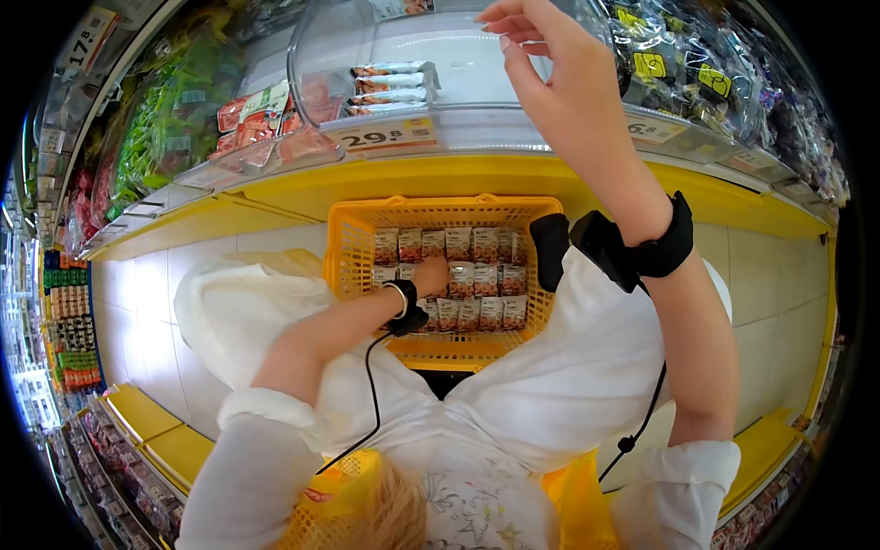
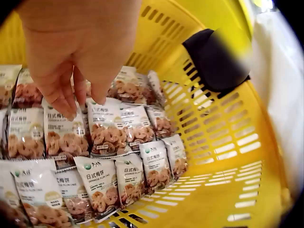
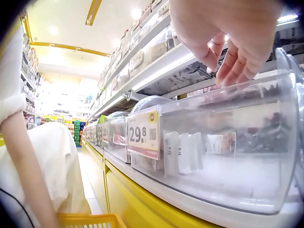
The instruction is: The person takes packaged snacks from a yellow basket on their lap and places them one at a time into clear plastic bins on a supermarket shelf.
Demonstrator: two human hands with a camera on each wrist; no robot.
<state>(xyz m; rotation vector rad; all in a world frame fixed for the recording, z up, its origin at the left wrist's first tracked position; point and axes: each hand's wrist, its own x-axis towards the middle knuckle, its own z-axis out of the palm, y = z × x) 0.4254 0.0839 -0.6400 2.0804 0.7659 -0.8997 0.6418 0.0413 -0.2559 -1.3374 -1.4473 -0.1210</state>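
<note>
My left hand [image 1: 431,275] reaches down into a yellow shopping basket [image 1: 445,350] with its fingers pointing downward. In the left wrist view, its fingertips are right at the top edges of the snack packets [image 2: 107,126], with a gap between thumb and fingers. These white packets, printed with brown plum cakes, stand in rows across the basket. Above a clear plastic bin [image 3: 190,104] on the shelf, my right hand [image 1: 559,64] hangs with relaxed, slightly bent fingers and holds nothing. Inside that bin a short row of wrapped packets [image 1: 392,87] lies at the left.
A 29.8 price tag [image 1: 383,135] sits on the bin's front. Red packets [image 1: 261,115] and green bags [image 1: 170,128] fill the shelf leftward; dark bags [image 1: 687,69] lie to the right. The basket stands between the knees, against the yellow shelf base [image 1: 293,192].
</note>
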